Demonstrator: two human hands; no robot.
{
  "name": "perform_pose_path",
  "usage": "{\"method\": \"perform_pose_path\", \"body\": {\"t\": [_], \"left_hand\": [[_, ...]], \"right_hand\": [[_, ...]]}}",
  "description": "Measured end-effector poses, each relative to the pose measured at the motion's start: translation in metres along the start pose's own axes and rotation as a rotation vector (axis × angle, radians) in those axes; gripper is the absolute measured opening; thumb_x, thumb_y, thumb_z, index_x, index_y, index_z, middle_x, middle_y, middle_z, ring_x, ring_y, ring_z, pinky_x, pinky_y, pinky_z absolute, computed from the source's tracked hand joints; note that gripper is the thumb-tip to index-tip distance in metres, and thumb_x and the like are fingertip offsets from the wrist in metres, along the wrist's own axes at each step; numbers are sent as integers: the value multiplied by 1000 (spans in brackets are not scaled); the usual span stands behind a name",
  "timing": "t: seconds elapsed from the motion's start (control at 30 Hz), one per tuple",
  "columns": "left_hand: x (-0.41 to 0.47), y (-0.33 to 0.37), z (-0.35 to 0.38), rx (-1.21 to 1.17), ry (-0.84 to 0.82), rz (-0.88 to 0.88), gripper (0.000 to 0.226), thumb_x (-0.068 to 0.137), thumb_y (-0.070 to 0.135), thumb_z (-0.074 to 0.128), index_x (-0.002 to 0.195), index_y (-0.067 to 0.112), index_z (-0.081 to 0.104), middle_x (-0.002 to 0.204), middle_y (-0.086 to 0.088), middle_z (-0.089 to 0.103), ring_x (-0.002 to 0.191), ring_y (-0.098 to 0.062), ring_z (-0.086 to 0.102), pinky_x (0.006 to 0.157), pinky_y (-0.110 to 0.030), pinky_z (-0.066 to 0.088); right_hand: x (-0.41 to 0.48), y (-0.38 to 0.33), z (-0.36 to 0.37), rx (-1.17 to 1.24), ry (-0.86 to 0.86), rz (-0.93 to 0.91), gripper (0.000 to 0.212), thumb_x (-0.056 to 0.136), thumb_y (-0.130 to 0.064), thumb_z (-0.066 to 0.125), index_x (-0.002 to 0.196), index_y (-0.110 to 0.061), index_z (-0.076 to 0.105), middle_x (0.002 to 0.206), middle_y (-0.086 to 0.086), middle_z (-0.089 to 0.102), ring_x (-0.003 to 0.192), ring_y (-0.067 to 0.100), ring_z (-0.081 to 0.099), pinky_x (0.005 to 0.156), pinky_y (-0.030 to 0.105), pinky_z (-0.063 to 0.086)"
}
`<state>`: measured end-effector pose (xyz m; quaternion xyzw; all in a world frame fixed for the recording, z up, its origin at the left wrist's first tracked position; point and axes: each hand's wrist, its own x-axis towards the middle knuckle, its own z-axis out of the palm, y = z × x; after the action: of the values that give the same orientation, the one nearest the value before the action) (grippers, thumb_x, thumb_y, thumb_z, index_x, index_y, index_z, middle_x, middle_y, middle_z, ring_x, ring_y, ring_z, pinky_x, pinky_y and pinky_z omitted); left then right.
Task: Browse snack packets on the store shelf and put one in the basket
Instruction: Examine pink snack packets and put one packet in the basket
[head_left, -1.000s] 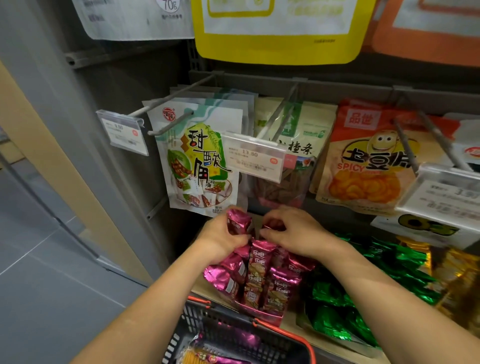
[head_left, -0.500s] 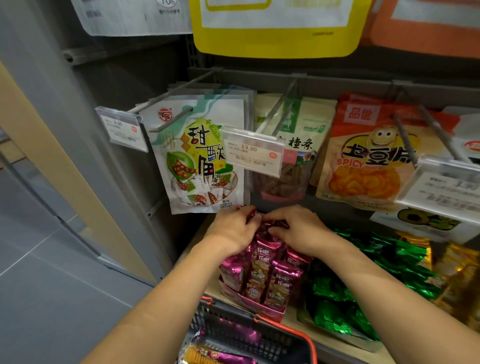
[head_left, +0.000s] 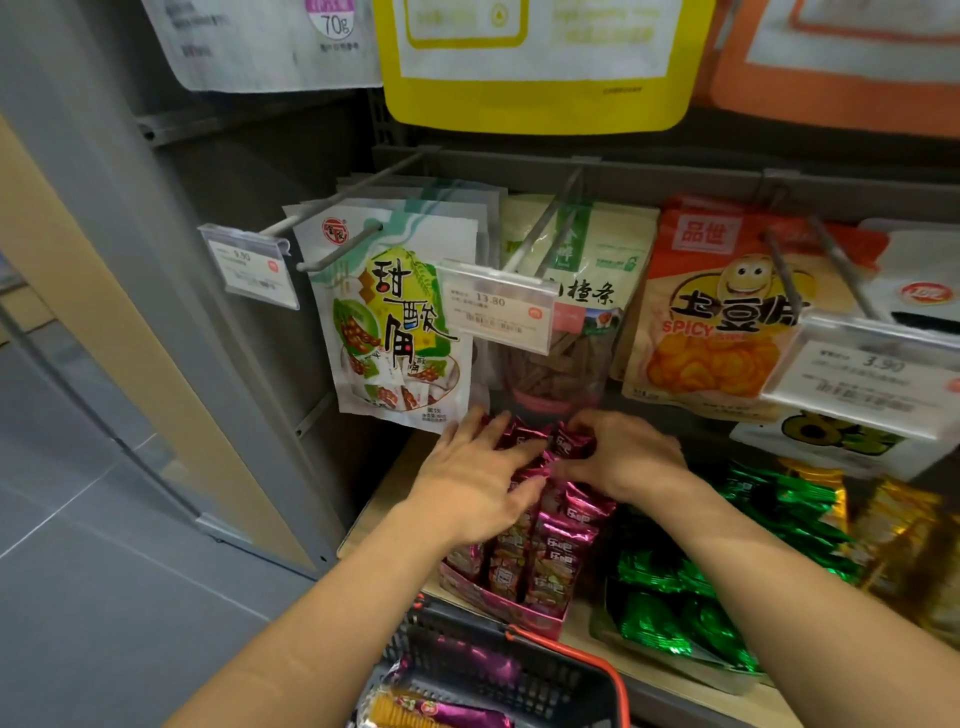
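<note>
Grey backing panels and wire hooks are seen across the head view, hung with a white snack bag (head_left: 400, 322), an orange bag (head_left: 717, 312) and clear price tags (head_left: 498, 306). Below them the store shelf (head_left: 374, 514) carries a pink display box (head_left: 498, 603) packed with upright magenta snack packets (head_left: 561, 561), with green packets (head_left: 675, 613) just beside it to the right. Browsing is judged to be under way and selection not yet completed: no packet has been lifted clear of the box. The left hand (head_left: 467, 483) is laid over the rear rows with its fingers (head_left: 475, 431) extended and spread; nothing is gripped by them, and the packets are only touched and pressed aside. The right hand (head_left: 623, 457) is set opposite, its fingers (head_left: 587, 421) curled about the crimped top of one magenta packet (head_left: 569, 441), which is pinched at the back of the box, between the two hands and touching its neighbours. The basket (head_left: 615, 675) is seen at the lower edge, directly below the shelf front and well apart from the pinched packet; a purple wrapper and an orange-yellow item are already lying in it. Remaining work is assessed as follows: the packet is to be drawn out of the row, carried down past the shelf edge and released into the basket.
</note>
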<state>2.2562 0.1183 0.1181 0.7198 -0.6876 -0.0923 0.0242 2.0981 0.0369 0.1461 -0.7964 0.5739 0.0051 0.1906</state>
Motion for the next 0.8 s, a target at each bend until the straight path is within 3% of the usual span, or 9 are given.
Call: {"method": "perform_pose_path", "body": {"t": [0.13, 0.2, 0.27, 0.37, 0.47, 0.53, 0.67, 0.8], "left_hand": [[-1, -3, -3, -31, -21, -52, 54, 91, 60, 37, 144, 49, 32, 163, 3, 8, 149, -22, -7, 121, -43, 0], [-5, -6, -4, -9, -38, -36, 57, 90, 64, 35, 145, 50, 27, 163, 3, 3, 149, -21, -10, 121, -45, 1], [-11, -8, -10, -68, -50, -10, 64, 88, 68, 40, 146, 52, 20, 164, 3, 0, 148, -21, -12, 121, -45, 2], [-20, -18, -28, -123, -125, 30, 83, 77, 68, 58, 148, 50, 19, 163, 2, 1, 148, -22, -6, 121, -42, 8], [-28, -30, -36, -102, -276, 43, 97, 77, 60, 68, 151, 44, 8, 163, 1, 1, 149, -23, 2, 120, -37, 12], [-33, -28, -26, -64, -321, 54, 98, 84, 56, 64, 152, 39, -5, 163, -3, -10, 149, -25, -2, 121, -36, 10], [-40, -12, -3, 90, -189, 63, 93, 91, 56, 51, 150, 34, -18, 161, -7, -19, 149, -29, -8, 122, -39, 6], [-43, -6, 8, 179, -68, 34, 92, 92, 48, 54, 152, 33, -14, 163, -5, -10, 150, -27, -3, 120, -47, 15]], "right_hand": [[-6, 1, 5, 12, 27, -65, 64, 80, -76, 49, 134, -42, 44, 139, -6, 53, 130, 22, 45, 104, 45, 30], [-14, 6, 0, -30, 77, -90, 65, 83, -79, 37, 137, -42, 42, 142, -2, 49, 132, 24, 40, 104, 46, 29], [-23, 11, -10, -103, 23, -91, 79, 76, -88, 29, 141, -42, 36, 147, 0, 43, 135, 27, 36, 106, 49, 27], [-37, 20, -21, -265, -208, -72, 110, 58, -99, 33, 150, -40, 16, 159, 3, 23, 143, 32, 24, 111, 51, 24], [-50, 29, -14, -345, -281, -76, 117, 61, -95, 41, 153, -37, -2, 164, 2, 2, 149, 29, 9, 116, 50, 17], [-58, 35, -2, -296, -180, -111, 108, 68, -93, 33, 153, -37, -2, 164, 1, -3, 150, 26, 5, 118, 48, 13], [-80, 46, 18, -204, 48, -197, 88, 77, -86, 9, 152, -39, 6, 164, -1, -1, 150, 19, 0, 121, 44, 6], [-102, 49, 9, -138, 252, -205, 78, 82, -77, 5, 146, -38, 25, 155, -2, 27, 143, 20, 22, 112, 48, 22]]}}
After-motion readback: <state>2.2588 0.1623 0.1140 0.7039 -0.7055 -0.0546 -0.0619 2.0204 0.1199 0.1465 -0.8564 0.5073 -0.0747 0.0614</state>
